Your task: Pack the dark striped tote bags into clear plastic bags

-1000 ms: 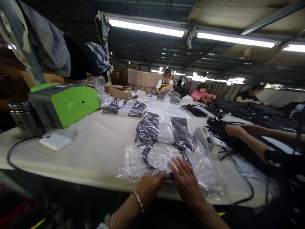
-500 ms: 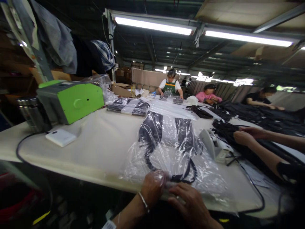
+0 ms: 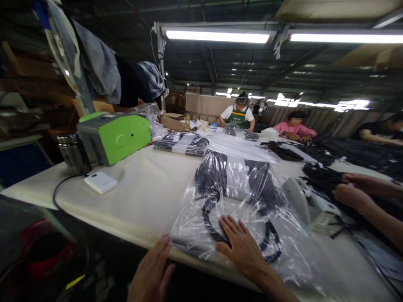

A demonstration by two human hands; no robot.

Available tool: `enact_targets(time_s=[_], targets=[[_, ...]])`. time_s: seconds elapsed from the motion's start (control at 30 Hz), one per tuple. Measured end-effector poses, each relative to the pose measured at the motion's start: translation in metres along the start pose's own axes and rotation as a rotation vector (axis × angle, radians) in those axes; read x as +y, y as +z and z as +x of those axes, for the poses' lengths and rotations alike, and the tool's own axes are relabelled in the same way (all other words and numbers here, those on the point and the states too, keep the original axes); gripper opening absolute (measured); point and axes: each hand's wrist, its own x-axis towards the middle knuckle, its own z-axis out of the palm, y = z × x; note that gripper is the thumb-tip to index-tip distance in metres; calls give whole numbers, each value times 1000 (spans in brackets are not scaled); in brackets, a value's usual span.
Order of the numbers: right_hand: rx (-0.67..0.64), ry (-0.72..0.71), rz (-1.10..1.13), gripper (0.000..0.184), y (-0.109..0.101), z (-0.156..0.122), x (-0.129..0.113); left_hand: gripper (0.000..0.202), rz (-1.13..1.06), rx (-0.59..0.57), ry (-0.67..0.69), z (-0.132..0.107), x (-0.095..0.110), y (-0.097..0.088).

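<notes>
A clear plastic bag (image 3: 239, 205) holding a folded dark garment with black cords lies at the near edge of the white table (image 3: 147, 193). My right hand (image 3: 241, 247) lies flat on top of the bag, fingers spread, open. My left hand (image 3: 153, 272) sits at the table's near edge by the bag's left corner, fingers stretched out and together, holding nothing.
A green machine (image 3: 115, 136) stands at the left with a steel flask (image 3: 71, 153) and a white box (image 3: 100, 181) beside it. More bagged garments (image 3: 182, 143) lie further back. A co-worker's hands (image 3: 352, 188) handle black cords at the right. Other people sit at the far end.
My left hand has let go of the bag's edge and dropped to the table edge. My right hand moved up onto the bag and flattened. The camera swung left.
</notes>
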Motion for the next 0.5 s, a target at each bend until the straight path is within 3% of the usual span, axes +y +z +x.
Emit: enact_targets(time_s=[0.07, 0.13, 0.23, 0.3, 0.37, 0.5], targets=[[-36, -18, 69, 73, -5, -1, -1, 31, -121, -10, -130, 9, -15, -10], [0, -17, 157, 69, -12, -1, 5, 29, -231, -49, -284, 38, -22, -15], [293, 78, 221, 59, -23, -4, 39, 38, -365, -91, -372, 107, -22, -4], [536, 188, 175, 55, -30, -10, 79, 49, -439, -118, -337, 158, -20, 20], [690, 318, 100, 57, -34, -19, 126, 61, -490, -203, -327, 204, -19, 54], [776, 574, 32, 69, -27, -29, 205, 86, -562, -475, -470, 266, -21, 125]])
